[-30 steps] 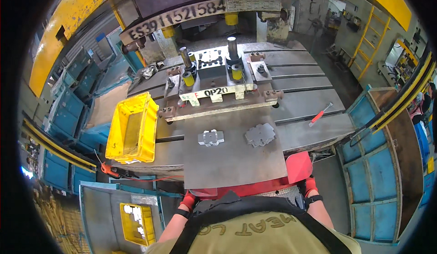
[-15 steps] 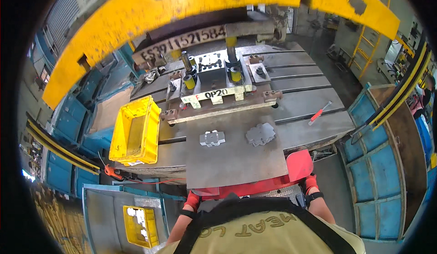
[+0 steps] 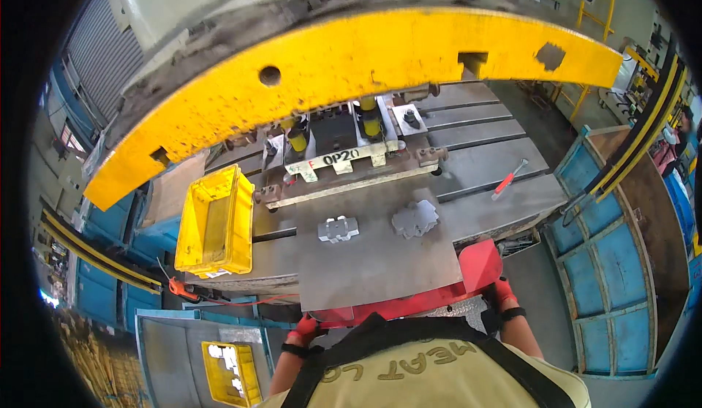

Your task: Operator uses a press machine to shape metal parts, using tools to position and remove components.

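My left hand (image 3: 307, 329), in a red glove, is at the left end of a red control bar (image 3: 395, 307). My right hand (image 3: 504, 293), gloved in red too, is at the bar's right end beside a red guard plate (image 3: 481, 266). The fingers of both are too hidden to read. Beyond the bar, two stamped metal parts (image 3: 338, 229) lie apart on a flat grey metal plate (image 3: 376, 269). Behind them stands a die set (image 3: 344, 161) with yellow-collared guide posts. The press's thick yellow beam (image 3: 365, 53) hangs over it and hides its upper part.
A yellow bin (image 3: 216, 221) stands left of the plate. A red-handled tool (image 3: 504, 184) lies on the slotted press bed (image 3: 486, 152). Low at left, another yellow bin (image 3: 232, 375) holds pale parts. Blue-framed crates (image 3: 592, 262) stand at right, near a yellow-black post (image 3: 647, 137).
The yellow beam has come down over the die set, covering posts and upper die that showed before. Both hands stay at the ends of the red bar. My view has shifted slightly.
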`<state>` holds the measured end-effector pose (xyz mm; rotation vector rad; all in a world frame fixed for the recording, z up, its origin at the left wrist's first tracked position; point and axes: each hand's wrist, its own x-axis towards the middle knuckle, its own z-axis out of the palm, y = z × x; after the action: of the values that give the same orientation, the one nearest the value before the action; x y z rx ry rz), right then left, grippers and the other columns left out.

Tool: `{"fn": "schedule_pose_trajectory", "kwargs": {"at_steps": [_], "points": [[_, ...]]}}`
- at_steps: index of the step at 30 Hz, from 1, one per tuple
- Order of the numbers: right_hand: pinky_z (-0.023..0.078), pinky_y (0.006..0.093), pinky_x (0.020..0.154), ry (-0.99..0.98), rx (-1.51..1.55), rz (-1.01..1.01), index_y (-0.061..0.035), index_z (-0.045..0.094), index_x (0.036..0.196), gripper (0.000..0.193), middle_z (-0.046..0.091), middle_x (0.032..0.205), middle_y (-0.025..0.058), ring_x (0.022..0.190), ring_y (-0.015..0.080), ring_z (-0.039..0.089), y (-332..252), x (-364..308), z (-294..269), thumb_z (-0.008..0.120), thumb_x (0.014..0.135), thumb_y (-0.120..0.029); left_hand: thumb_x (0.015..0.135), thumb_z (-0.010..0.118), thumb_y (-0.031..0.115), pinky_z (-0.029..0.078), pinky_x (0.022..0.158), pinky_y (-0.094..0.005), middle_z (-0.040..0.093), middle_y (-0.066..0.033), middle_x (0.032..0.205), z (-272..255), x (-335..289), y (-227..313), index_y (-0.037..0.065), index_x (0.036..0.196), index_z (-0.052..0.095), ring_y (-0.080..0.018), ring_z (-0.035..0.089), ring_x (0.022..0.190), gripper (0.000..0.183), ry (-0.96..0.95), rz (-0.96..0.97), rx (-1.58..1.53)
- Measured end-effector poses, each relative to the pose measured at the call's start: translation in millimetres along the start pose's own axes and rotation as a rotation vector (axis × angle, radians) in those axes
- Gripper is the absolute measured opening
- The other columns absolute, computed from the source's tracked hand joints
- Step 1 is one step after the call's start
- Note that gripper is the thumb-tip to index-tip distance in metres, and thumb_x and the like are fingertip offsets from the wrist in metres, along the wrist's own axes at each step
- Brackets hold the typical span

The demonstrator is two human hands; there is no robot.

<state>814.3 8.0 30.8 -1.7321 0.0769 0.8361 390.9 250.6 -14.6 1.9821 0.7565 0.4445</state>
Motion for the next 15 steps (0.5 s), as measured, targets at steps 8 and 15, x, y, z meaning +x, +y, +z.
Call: {"fn": "schedule_pose_trajectory", "kwargs": {"at_steps": [8, 15], "points": [[0.037, 0.0301, 0.040, 0.669, -0.145, -0.325, 0.0012, 0.040, 0.095, 0.043, 0.051, 0.072, 0.0109, 0.047, 0.0159, 0.049, -29, 2, -20, 0.054, 0.067, -0.029, 0.075, 0.045, 0.021, 0.040, 0.055, -0.0227, 0.054, -0.0050, 0.070, -124, 80, 132, 0.003, 0.081, 0.052, -0.0116, 0.050, 0.060, 0.020, 0.351, -0.395, -0.262], [0.038, 0.0229, 0.056, 0.240, 0.128, -0.554, -0.0038, 0.041, 0.100, 0.037, 0.049, 0.071, 0.0043, 0.062, 0.0116, 0.047, -100, -35, 54, 0.055, 0.069, -0.019, 0.074, 0.047, 0.019, 0.038, 0.055, -0.0212, 0.052, -0.0017, 0.074, -163, 264, 182, 0.003, 0.089, 0.050, -0.0067, 0.046, 0.064, 0.022, 0.249, 0.068, -0.300]]}}
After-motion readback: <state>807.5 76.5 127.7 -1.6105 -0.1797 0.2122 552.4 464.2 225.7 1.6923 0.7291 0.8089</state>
